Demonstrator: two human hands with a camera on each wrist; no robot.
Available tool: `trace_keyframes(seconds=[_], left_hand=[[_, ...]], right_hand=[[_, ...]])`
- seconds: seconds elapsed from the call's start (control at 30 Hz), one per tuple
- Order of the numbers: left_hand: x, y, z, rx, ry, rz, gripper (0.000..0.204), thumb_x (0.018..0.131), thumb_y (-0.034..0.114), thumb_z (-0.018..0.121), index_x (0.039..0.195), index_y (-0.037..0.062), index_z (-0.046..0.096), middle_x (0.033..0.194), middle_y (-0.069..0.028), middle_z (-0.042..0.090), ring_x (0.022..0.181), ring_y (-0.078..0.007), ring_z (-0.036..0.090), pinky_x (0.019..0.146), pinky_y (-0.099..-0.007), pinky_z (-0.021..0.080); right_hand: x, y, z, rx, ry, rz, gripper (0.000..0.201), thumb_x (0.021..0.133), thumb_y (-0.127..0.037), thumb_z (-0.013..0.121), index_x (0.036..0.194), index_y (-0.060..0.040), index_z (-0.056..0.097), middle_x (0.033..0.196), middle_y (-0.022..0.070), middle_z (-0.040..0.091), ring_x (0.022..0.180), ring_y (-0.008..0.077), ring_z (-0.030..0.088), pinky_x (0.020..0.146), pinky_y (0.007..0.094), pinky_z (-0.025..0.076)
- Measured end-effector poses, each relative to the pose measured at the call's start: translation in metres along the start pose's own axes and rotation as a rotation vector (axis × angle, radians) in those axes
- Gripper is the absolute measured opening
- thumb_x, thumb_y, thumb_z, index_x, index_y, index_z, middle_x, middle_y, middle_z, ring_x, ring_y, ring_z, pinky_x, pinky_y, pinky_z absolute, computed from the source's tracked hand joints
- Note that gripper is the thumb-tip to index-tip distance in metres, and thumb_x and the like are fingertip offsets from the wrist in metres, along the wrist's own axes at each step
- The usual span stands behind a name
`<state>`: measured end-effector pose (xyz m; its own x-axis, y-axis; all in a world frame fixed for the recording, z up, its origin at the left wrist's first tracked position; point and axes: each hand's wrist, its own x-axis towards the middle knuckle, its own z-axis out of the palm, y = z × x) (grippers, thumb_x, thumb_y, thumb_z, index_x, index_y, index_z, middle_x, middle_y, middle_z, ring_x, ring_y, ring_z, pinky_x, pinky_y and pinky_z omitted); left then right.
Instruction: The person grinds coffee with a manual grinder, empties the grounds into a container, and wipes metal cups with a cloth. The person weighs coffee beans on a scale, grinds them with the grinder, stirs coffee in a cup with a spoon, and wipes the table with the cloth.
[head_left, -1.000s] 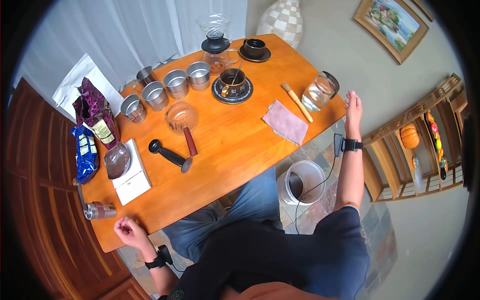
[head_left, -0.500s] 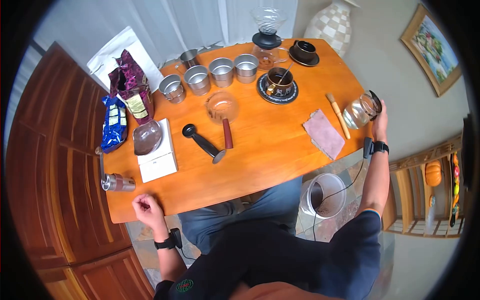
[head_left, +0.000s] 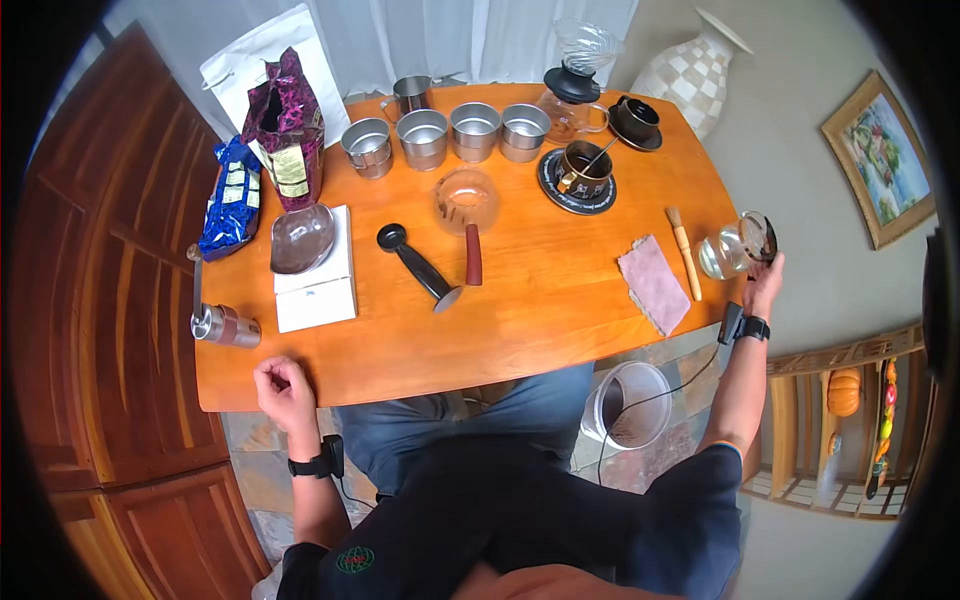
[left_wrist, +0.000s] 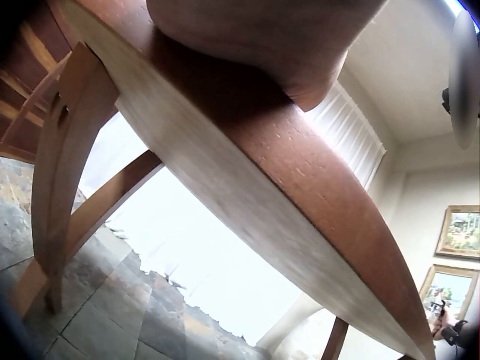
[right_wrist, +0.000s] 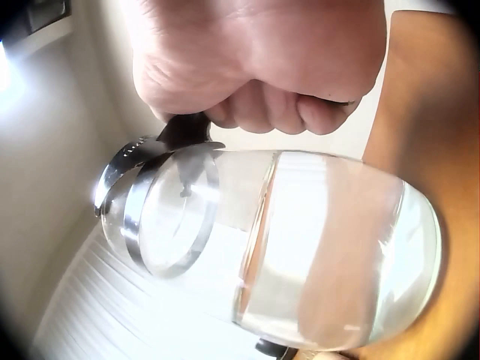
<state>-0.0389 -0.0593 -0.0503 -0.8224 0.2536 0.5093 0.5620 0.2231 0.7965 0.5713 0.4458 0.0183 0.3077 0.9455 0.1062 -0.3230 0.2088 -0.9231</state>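
At the table's right end, my right hand point(head_left: 763, 287) grips the dark handle of a clear glass server point(head_left: 722, 256). In the right wrist view the curled fingers point(right_wrist: 277, 112) close round that handle, and clear liquid shows inside the glass server point(right_wrist: 322, 247), under a metal collar. My left hand point(head_left: 287, 396) rests at the front left table edge, loosely curled with nothing in it. Nearest to it lies a steel hand grinder point(head_left: 228, 328) with a brown band. A wooden-handled brush point(head_left: 684, 253) and a pink cloth point(head_left: 655, 285) lie left of the server.
Several steel cups point(head_left: 474, 135) line the back, beside a glass dripper on a coffee server point(head_left: 572, 112). A dark cup point(head_left: 585, 170) with a spoon stands on a saucer. Mid-table lie a black scoop point(head_left: 418, 268) and a red-handled strainer point(head_left: 467, 205). A white bucket point(head_left: 628, 400) stands below.
My right hand has come from the air beside the table onto the glass server's handle and now grips it. The head view has turned; my left hand stays by the table edge.
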Motion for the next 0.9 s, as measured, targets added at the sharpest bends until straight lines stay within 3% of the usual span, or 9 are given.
trace_keyframes(seconds=[0.17, 0.47, 0.57, 0.7, 0.77, 0.9], left_hand=[[-0.002, -0.005, 0.001, -0.048, 0.016, -0.021, 0.005, 0.093, 0.001, 0.065, 0.095, 0.0018, 0.060, 0.080, 0.0022, 0.056, 0.070, -0.0043, 0.051, 0.063, -0.0190, 0.044], [-0.001, 0.000, 0.002, -0.064, 0.016, -0.012, 0.007, 0.092, 0.000, 0.066, 0.096, 0.0015, 0.060, 0.079, 0.0023, 0.057, 0.068, -0.0037, 0.050, 0.062, -0.0185, 0.044], [0.001, 0.009, 0.001, -0.059, 0.006, -0.027, 0.009, 0.092, 0.000, 0.068, 0.095, 0.0018, 0.059, 0.075, 0.0036, 0.055, 0.065, -0.0027, 0.048, 0.061, -0.0182, 0.043], [0.002, 0.013, 0.001, -0.025, -0.031, -0.078, 0.011, 0.092, 0.002, 0.070, 0.094, 0.0026, 0.059, 0.068, 0.0055, 0.051, 0.061, -0.0015, 0.045, 0.058, -0.0182, 0.041], [0.003, 0.010, 0.002, -0.023, -0.015, -0.059, 0.011, 0.092, 0.002, 0.070, 0.094, 0.0025, 0.059, 0.068, 0.0053, 0.051, 0.061, -0.0019, 0.045, 0.057, -0.0182, 0.040], [0.005, 0.015, 0.002, -0.015, -0.007, -0.046, 0.011, 0.092, 0.003, 0.070, 0.093, 0.0019, 0.059, 0.068, 0.0045, 0.052, 0.060, -0.0025, 0.044, 0.056, -0.0189, 0.041]], right_hand=[[-0.007, -0.036, 0.020, -0.057, 0.043, -0.101, 0.040, 0.101, -0.039, 0.057, 0.071, -0.0178, 0.042, 0.063, -0.0081, 0.033, 0.056, 0.0061, 0.028, 0.054, 0.0279, 0.022], [-0.084, -0.076, 0.123, 0.008, -0.129, -0.023, 0.033, 0.103, -0.037, 0.058, 0.079, -0.0137, 0.050, 0.063, -0.0087, 0.031, 0.055, 0.0049, 0.025, 0.052, 0.0254, 0.021], [-0.111, -0.069, 0.161, 0.012, -0.276, 0.014, 0.027, 0.105, -0.034, 0.054, 0.100, -0.0080, 0.062, 0.067, -0.0085, 0.037, 0.057, 0.0040, 0.026, 0.052, 0.0240, 0.023], [-0.158, -0.061, 0.221, -0.066, -0.307, 0.065, 0.034, 0.104, -0.031, 0.054, 0.119, -0.0028, 0.064, 0.077, -0.0072, 0.051, 0.060, 0.0026, 0.032, 0.054, 0.0217, 0.027], [-0.164, -0.051, 0.232, -0.057, -0.431, 0.125, 0.033, 0.104, -0.032, 0.055, 0.118, -0.0031, 0.064, 0.077, -0.0077, 0.051, 0.060, 0.0025, 0.033, 0.054, 0.0228, 0.026], [-0.182, -0.029, 0.263, -0.190, -0.428, 0.068, 0.028, 0.101, -0.033, 0.060, 0.101, -0.0065, 0.069, 0.066, -0.0102, 0.041, 0.056, 0.0030, 0.028, 0.052, 0.0247, 0.020]])
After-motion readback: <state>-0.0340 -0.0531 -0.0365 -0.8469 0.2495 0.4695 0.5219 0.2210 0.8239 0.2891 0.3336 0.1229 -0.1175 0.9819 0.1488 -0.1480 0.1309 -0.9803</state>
